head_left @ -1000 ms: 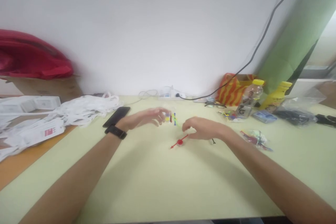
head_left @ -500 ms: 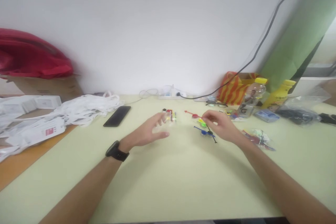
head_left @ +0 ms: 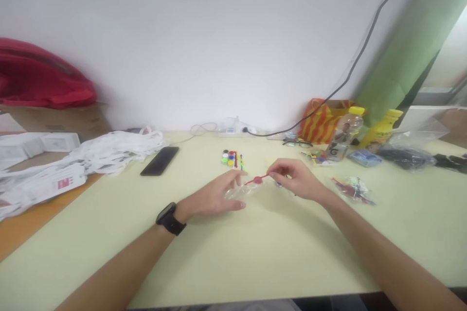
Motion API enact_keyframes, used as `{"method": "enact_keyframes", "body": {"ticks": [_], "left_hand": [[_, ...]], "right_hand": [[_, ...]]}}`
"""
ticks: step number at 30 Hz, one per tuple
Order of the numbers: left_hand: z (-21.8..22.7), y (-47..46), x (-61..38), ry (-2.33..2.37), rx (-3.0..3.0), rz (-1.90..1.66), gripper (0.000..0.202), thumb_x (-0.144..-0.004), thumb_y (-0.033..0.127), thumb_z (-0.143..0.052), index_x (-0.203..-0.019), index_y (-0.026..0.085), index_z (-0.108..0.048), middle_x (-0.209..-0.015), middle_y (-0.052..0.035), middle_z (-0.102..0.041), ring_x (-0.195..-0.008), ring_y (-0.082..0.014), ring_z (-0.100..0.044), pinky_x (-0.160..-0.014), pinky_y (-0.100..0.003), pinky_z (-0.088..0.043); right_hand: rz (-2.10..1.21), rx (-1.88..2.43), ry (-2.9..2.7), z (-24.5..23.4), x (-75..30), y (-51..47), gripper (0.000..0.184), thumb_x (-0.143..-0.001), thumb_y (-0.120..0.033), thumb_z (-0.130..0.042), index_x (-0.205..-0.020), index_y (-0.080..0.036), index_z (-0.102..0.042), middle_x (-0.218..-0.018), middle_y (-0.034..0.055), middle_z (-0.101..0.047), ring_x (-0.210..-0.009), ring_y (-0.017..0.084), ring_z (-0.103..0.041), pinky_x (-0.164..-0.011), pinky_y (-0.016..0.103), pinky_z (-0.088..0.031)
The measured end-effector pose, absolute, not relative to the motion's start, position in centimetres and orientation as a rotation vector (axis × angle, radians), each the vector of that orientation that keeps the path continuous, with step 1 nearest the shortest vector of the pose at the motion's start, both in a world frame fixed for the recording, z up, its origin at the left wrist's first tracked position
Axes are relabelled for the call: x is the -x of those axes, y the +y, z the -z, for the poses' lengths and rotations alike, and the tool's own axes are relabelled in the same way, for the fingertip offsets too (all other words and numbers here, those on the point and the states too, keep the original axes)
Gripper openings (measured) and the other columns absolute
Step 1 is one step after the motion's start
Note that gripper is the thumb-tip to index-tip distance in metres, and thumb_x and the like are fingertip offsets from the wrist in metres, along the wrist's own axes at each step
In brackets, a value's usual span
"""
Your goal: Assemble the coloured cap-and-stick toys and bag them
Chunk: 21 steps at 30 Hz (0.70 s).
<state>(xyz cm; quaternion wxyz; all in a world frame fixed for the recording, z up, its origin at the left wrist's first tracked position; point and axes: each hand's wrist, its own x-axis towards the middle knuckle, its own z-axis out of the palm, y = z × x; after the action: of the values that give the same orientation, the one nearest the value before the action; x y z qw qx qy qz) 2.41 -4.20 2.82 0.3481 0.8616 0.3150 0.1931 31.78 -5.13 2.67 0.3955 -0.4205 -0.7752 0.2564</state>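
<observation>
My left hand [head_left: 215,197], with a black watch on its wrist, lies over a small clear plastic bag [head_left: 239,191] on the pale green table [head_left: 233,252] and pinches it. My right hand [head_left: 294,180] pinches a red stick with a round disc [head_left: 257,180], whose tip points at the bag's mouth. Just beyond the hands lies a cluster of small coloured discs and sticks [head_left: 231,158].
A black phone [head_left: 159,161] lies at left near a heap of white straps and tags [head_left: 76,160]. At right are bottles [head_left: 343,138], glasses [head_left: 297,143], a striped bag [head_left: 321,121], small packets of coloured pieces [head_left: 352,188] and a power strip [head_left: 233,130] at the wall.
My right hand picked the red stick off the table, swung it right, then brought it back to the bag. My left hand drew nearer and now holds the clear bag.
</observation>
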Motion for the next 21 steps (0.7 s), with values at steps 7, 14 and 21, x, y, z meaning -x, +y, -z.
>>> {"method": "enact_keyframes", "body": {"ticks": [7, 14, 21], "left_hand": [[-3.5, -4.5, -3.1, 0.768, -2.079, -0.461, 0.069, -0.088, 0.050, -0.075, -0.147, 0.026, -0.051, -0.122, -0.0083, -0.061, -0.106, -0.0263, -0.057, -0.095, -0.040, -0.047], [-3.5, -3.9, -2.3, 0.684, -1.752, -0.518, 0.061, -0.092, 0.043, -0.068, -0.149, 0.029, -0.051, -0.118, -0.0081, -0.057, -0.100, -0.0221, -0.057, -0.079, -0.032, -0.048], [-3.2, -3.2, -1.7, 0.739, -1.690, -0.553, 0.062, -0.095, 0.045, -0.064, -0.152, 0.030, -0.048, -0.120, -0.0081, -0.055, -0.077, -0.0138, -0.052, -0.064, -0.027, -0.042]], "right_hand": [[-0.557, 0.984, -1.967, -2.0, -29.2, -6.0, 0.016, -0.094, -0.029, -0.063, -0.103, -0.020, -0.071, -0.071, 0.0007, -0.066, -0.061, 0.015, -0.056, -0.058, 0.027, -0.044], [-0.312, 1.261, -2.001, -2.6, -33.3, -4.2, 0.022, -0.096, -0.036, -0.058, -0.084, -0.021, -0.069, -0.061, -0.0015, -0.061, -0.055, 0.014, -0.051, -0.056, 0.028, -0.037], [-0.268, 1.474, -2.217, -2.1, -37.9, -2.6, 0.025, -0.087, -0.040, -0.067, -0.070, -0.022, -0.070, -0.068, 0.0020, -0.070, -0.064, 0.018, -0.060, -0.059, 0.028, -0.037]]}}
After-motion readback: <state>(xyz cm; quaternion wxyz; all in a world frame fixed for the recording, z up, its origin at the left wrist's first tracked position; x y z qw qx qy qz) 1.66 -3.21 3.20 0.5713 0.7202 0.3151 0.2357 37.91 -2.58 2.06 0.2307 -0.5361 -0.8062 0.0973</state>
